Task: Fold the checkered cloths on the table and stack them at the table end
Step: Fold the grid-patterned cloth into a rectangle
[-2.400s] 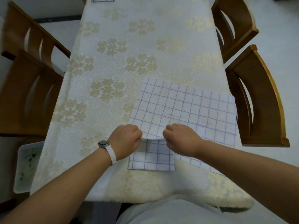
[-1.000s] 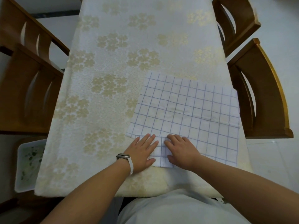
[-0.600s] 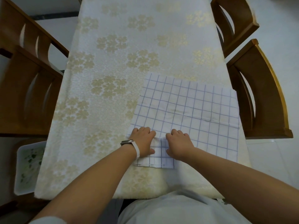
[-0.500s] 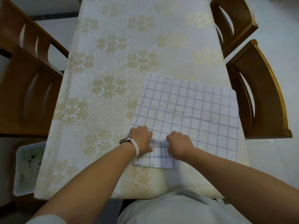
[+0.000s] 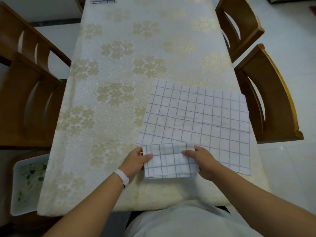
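A small folded checkered cloth [image 5: 168,164], white with blue lines, sits near the table's front edge. My left hand [image 5: 136,160] grips its left side, thumb on top. My right hand [image 5: 201,159] grips its right side, thumb on top. Behind and to the right of it lies a larger checkered cloth [image 5: 201,117], spread flat on the table [image 5: 111,82]. At the far end of the table, a stack of folded checkered cloths [image 5: 102,0] shows at the top edge of the view.
The table wears a cream cloth with gold flowers. Two wooden chairs [image 5: 25,100] stand along the left side and two wooden chairs [image 5: 266,100] along the right. A white tray [image 5: 25,183] with a leaf pattern lies on the floor at lower left.
My hands went from pressing flat on the small cloth to gripping its left and right sides. The small cloth now looks wider and shorter, folded over.
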Tool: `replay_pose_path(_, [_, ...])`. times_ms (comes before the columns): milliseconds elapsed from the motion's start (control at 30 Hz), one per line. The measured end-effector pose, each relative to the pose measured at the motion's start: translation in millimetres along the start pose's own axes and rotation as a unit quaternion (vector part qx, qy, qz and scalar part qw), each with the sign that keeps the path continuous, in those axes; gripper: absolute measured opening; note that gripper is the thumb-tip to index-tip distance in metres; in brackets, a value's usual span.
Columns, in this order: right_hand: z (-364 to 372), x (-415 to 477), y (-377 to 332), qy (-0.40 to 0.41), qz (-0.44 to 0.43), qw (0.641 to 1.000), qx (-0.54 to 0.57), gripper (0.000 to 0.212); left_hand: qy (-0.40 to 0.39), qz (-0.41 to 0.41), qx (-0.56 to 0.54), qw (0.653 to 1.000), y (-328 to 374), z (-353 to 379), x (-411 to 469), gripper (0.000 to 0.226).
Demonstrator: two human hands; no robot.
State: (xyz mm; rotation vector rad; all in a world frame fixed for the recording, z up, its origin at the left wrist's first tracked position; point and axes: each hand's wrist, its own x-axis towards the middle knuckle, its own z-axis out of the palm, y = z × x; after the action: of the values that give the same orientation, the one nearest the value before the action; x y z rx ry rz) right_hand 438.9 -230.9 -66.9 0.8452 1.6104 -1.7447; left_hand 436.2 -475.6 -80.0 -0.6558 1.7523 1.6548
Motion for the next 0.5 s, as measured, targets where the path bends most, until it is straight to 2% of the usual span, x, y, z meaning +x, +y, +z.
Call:
replay_pose_path(200, [-2.3, -20.1, 6.2, 0.037, 0.015, 0.996, 0.079, 0.010, 0.031, -0.012, -0.092, 0.995, -8.5, 16.6, -11.0, 0.013])
replay_pose_path(267, [-5.6, -29.0, 11.7, 0.051, 0.015, 0.994, 0.093, 0.016, 0.028, -0.005, -0.103, 0.994, -6.2, 24.8, -11.8, 0.012])
replay_pose_path(333, [-11.0, -40.1, 19.1, 0.079, 0.016, 0.992, 0.102, 0.020, 0.008, 0.009, -0.107, 0.994, -2.2, 35.3, -14.0, 0.010])
replay_pose_path(500, [-29.0, -71.2, 21.2, 0.138, -0.009, 0.982, 0.127, 0.010, -0.024, 0.042, -0.078, 0.996, 13.9, 65.7, -21.6, 0.011])
